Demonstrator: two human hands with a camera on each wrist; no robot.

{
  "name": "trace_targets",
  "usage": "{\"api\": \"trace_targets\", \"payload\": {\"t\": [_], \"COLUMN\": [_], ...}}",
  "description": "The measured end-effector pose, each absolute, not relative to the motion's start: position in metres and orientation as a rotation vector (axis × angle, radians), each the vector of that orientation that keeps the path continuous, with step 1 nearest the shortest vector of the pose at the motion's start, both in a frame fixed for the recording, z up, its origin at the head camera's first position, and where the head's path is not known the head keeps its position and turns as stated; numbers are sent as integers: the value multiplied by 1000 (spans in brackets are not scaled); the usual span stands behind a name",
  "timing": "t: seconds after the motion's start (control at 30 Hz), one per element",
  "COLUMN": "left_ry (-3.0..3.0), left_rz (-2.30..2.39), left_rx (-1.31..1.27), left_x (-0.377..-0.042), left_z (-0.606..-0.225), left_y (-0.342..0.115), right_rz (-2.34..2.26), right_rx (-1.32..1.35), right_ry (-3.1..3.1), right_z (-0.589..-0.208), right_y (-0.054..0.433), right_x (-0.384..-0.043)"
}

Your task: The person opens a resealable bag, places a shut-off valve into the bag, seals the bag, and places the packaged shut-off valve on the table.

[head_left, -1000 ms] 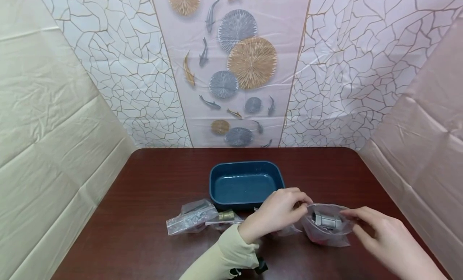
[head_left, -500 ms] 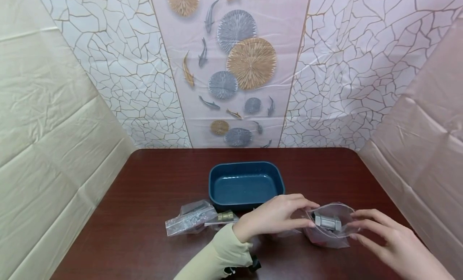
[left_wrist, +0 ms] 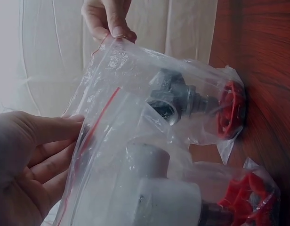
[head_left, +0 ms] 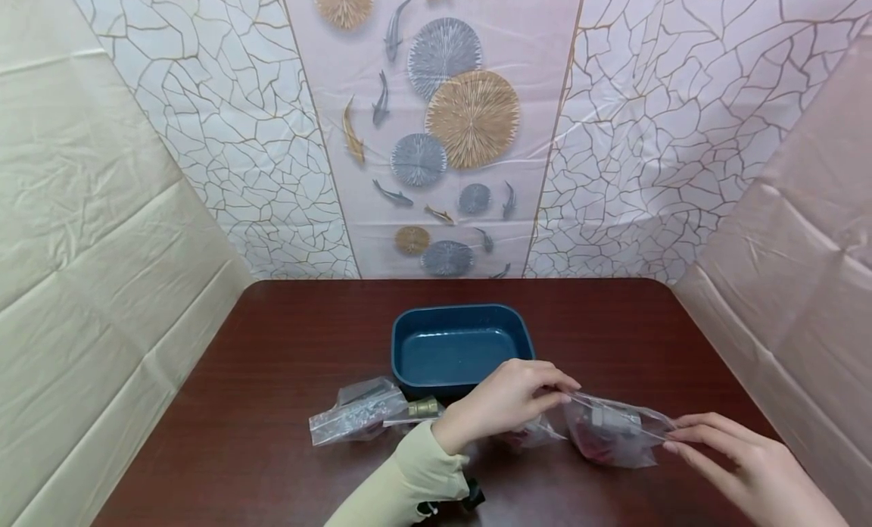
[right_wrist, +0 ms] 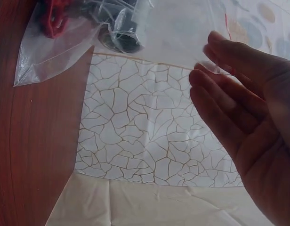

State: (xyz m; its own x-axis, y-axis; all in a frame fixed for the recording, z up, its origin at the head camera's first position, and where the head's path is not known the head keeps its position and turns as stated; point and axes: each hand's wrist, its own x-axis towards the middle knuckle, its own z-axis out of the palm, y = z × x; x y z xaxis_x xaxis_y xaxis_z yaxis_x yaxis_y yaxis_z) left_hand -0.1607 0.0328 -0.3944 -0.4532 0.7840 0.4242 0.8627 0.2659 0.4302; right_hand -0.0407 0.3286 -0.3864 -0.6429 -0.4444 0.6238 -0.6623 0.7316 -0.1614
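Note:
A clear zip bag (head_left: pixel 623 450) stands at the right of the table. Inside it shows a grey metal valve (left_wrist: pixel 185 99) with a red handwheel (left_wrist: pixel 231 110). My left hand (head_left: pixel 507 400) pinches the left corner of the bag's mouth. At the other end, my right hand (head_left: pixel 742 459) pinches the right corner between thumb and fingers. The mouth is stretched nearly straight between the two hands. A second bag holds a white valve (left_wrist: pixel 166 188) with a red handwheel (left_wrist: pixel 251 195), nearer the left wrist camera and overlapping the first bag in that view.
A blue rectangular tray (head_left: pixel 463 310) stands at the middle back. In front of it lie a bag (head_left: pixel 357 415) with a whitish strip and a brass fitting (head_left: pixel 424 407) in plastic. Cloth walls (head_left: pixel 436 209) enclose the dark red table (head_left: pixel 306 330).
The bag's mouth was round and gaping, with the grey valve in plain sight; now its edges are drawn together. My left hand has moved slightly left and my right hand slightly down.

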Motion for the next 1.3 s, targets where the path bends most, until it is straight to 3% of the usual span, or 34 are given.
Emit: {"api": "trace_targets", "payload": {"t": [1.3], "left_ry": [-2272], "left_rz": [-703], "left_rx": [-1529], "left_x": [-161], "left_z": [-396], "left_y": [30], "right_rz": [500], "right_rx": [691], "right_ry": [-2311], "right_z": [-395], "right_y": [330], "right_x": [-39]}}
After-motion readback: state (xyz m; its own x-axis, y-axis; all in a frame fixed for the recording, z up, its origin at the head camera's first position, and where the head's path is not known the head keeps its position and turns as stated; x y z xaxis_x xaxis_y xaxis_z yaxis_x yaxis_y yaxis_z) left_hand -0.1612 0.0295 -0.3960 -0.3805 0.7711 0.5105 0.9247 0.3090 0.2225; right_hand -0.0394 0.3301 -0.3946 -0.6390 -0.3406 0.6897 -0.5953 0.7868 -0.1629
